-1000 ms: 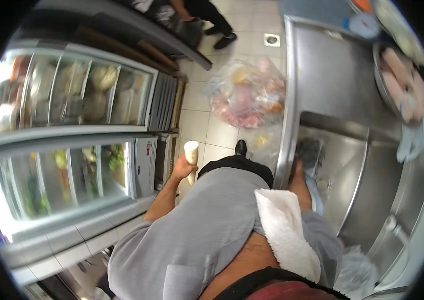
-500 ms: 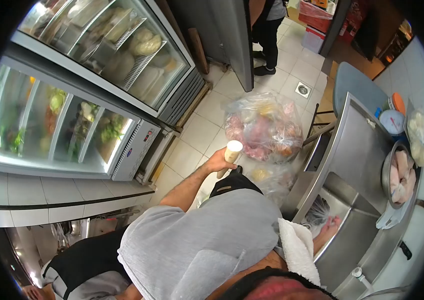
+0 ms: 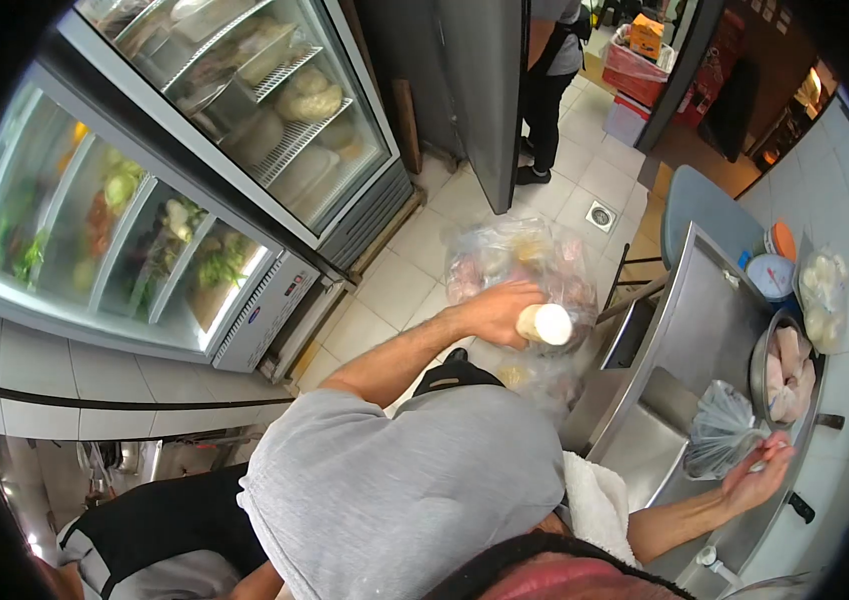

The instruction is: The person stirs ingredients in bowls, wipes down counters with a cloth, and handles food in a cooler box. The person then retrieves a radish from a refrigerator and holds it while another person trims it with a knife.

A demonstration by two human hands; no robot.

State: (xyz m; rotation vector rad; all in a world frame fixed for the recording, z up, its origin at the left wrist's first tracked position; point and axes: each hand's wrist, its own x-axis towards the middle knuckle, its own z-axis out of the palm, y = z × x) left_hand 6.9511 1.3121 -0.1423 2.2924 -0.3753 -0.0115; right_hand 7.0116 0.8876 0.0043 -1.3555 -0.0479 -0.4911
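My left hand point(image 3: 502, 313) is closed around a pale cylinder with a round white end point(image 3: 549, 324); I cannot make out its kind. It is held in front of my body, above a large clear plastic bag of raw meat point(image 3: 570, 262) on the floor. A second clear bag point(image 3: 535, 385) lies nearer to me. On the right, my right hand point(image 3: 760, 472) grips the gathered neck of a translucent plastic bag point(image 3: 720, 430) over the sink counter. Its contents are unclear. Close to that hand stands a metal bowl point(image 3: 760, 385) with pieces of raw meat point(image 3: 792, 372).
Glass-door fridges point(image 3: 245, 110) line the left side. A steel sink point(image 3: 645, 445), a scale point(image 3: 773, 276), a hanging bag point(image 3: 825, 300) and a knife point(image 3: 802, 507) are on the right. One person point(image 3: 548, 100) stands by the grey door; another person point(image 3: 155, 530) is at lower left.
My left hand has moved right with the pale cylinder, whose white end now tips toward me. The right hand has lifted the plastic bag out of the sink toward the bowl.
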